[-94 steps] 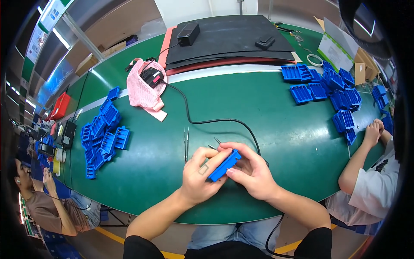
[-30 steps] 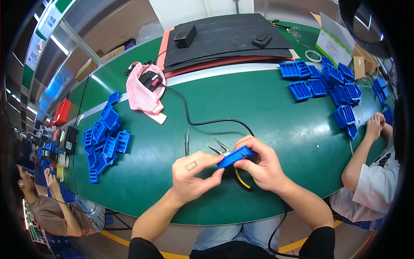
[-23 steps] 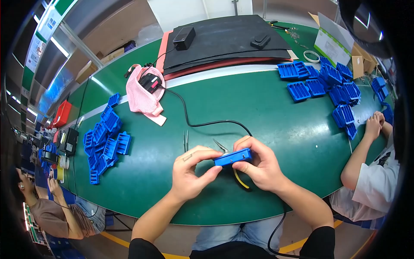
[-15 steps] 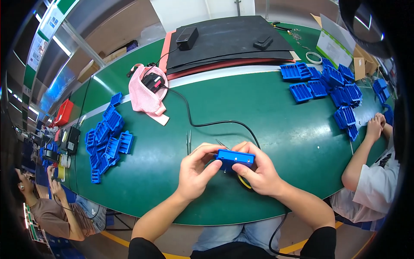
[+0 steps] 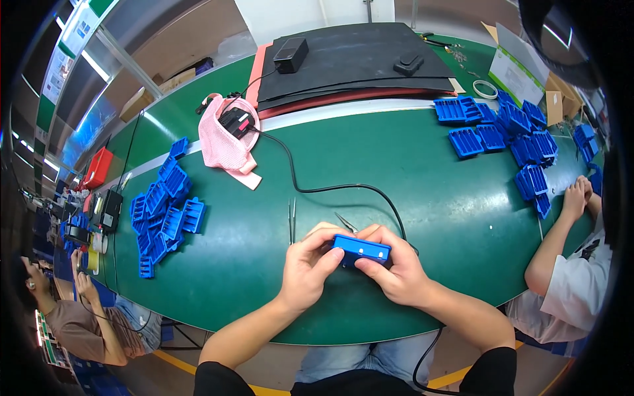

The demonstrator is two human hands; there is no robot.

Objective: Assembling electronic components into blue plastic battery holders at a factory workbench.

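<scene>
A blue plastic battery holder (image 5: 360, 249) is held up between my two hands, its long side toward me with small shiny metal spots on it. My left hand (image 5: 309, 267) grips the left end, thumb on the near face and fingers behind. On the right end, my right hand (image 5: 395, 267) pinches it the same way. Just beyond the hands lie metal tweezers (image 5: 292, 221) and a pointed metal tool tip (image 5: 345, 222), the rest of that tool hidden behind my hands. The holder's far side is out of sight.
Piles of blue holders lie at left (image 5: 162, 214) and right (image 5: 522, 135). A black cable (image 5: 290, 165) runs from a pink mesh cloth (image 5: 224, 142) toward my right hand. Black sheets (image 5: 356, 59) are stacked behind. Co-workers sit on both sides; one's hands (image 5: 578, 197) rest at right.
The battery holder has tilted and dropped slightly in my hands, its right end now lower. A yellow handle that showed beneath it is now hidden. The view has shifted a little.
</scene>
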